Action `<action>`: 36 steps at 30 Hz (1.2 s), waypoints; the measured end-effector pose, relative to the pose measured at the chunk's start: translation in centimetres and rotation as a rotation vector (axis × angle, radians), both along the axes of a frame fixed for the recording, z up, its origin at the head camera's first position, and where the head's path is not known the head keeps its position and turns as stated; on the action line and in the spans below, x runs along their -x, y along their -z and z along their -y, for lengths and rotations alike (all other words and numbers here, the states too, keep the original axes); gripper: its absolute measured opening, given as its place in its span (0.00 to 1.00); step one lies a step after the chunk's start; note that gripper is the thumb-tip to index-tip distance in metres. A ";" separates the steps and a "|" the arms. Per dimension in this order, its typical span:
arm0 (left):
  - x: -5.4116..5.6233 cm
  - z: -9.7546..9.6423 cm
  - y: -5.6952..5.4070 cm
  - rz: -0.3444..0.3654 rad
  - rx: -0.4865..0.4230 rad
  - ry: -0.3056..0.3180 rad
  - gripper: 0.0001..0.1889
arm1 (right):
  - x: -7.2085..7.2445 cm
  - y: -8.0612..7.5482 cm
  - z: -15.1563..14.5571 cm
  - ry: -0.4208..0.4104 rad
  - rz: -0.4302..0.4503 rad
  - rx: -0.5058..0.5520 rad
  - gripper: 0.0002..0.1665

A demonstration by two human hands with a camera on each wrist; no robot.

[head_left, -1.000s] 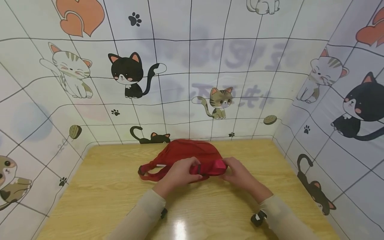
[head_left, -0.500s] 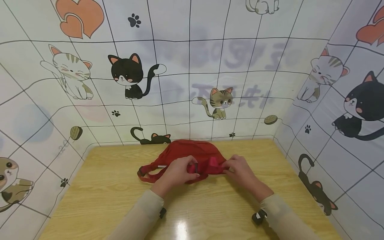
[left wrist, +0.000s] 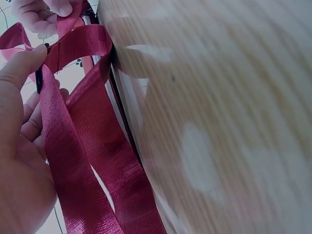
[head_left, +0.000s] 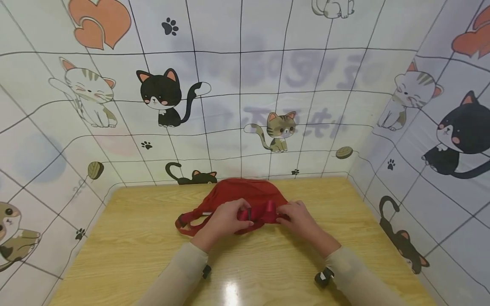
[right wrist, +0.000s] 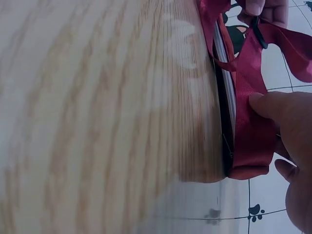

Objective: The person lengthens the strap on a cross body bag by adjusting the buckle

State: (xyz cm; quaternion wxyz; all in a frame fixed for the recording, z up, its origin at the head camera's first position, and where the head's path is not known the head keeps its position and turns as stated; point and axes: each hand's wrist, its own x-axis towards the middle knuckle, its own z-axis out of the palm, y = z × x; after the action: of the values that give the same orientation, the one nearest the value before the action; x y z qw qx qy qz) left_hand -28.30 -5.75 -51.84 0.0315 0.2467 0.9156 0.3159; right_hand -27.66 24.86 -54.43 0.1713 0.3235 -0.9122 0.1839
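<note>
A red waist bag lies at the back of the wooden table, its red strap running along the front. My left hand pinches a black strap buckle between thumb and fingers, with the strap threaded through it. To its right, my right hand pinches the strap near the bag's right end, thumb on the webbing in the right wrist view. Between the hands a loop of strap stands up. Part of the bag's front is hidden behind the left hand.
The table has cat-printed white sheeting rising behind it and on both sides. At the bag's left end, a strap loop with a dark adjuster rests on the wood. Each wrist wears a small black device.
My right hand has moved left along the strap, closer to the left hand. The strap loop between them has narrowed and stands more upright. My left hand stays nearly in place on the buckle.
</note>
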 end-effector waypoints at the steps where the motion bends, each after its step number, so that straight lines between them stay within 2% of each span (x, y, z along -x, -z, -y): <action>1: 0.0 0.1 0.0 0.000 0.003 0.000 0.23 | 0.0 0.1 0.0 -0.004 -0.007 0.005 0.14; 5: 0.0 0.4 0.1 -0.007 0.010 0.000 0.23 | 0.1 0.2 -0.8 0.005 -0.040 -0.006 0.16; 12: 0.0 0.5 0.0 -0.012 -0.006 -0.008 0.23 | -0.3 -0.4 -2.0 0.092 -0.074 -0.129 0.16; 15: 0.0 0.5 -0.1 -0.012 -0.002 -0.008 0.23 | -0.5 -0.7 -1.3 0.073 -0.046 -0.128 0.16; 19: -0.1 0.3 -0.2 -0.012 -0.005 -0.004 0.24 | -0.6 -1.0 0.4 0.027 0.041 -0.085 0.16; 26: -0.1 0.3 -0.2 -0.001 -0.017 0.001 0.24 | 0.0 -0.4 2.2 0.004 0.211 0.062 0.13; 27: 0.7 0.5 1.0 -0.002 -0.029 0.007 0.25 | 0.0 -0.4 2.2 0.008 0.215 0.074 0.13; 28: 0.7 0.6 1.0 0.003 -0.028 0.003 0.25 | -0.1 -0.5 2.0 0.018 0.221 0.079 0.13; 33: 0.8 1.0 0.9 -0.002 -0.034 -0.016 0.25 | -0.4 -0.7 0.5 0.065 0.175 0.036 0.12; 34: 0.0 0.9 -0.4 0.004 -0.029 -0.026 0.24 | -0.4 -0.7 0.2 0.078 0.166 0.018 0.12; 36: 0.1 0.9 -0.3 -0.001 -0.035 -0.025 0.23 | -0.5 -1.0 -0.2 0.101 0.150 -0.014 0.12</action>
State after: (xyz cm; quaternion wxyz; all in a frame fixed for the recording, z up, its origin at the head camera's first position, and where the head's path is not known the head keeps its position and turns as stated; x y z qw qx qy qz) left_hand -28.36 -6.70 -51.55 0.0230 0.2358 0.9129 0.3324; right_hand -27.18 25.03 -53.46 0.1093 0.2635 -0.9389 0.1925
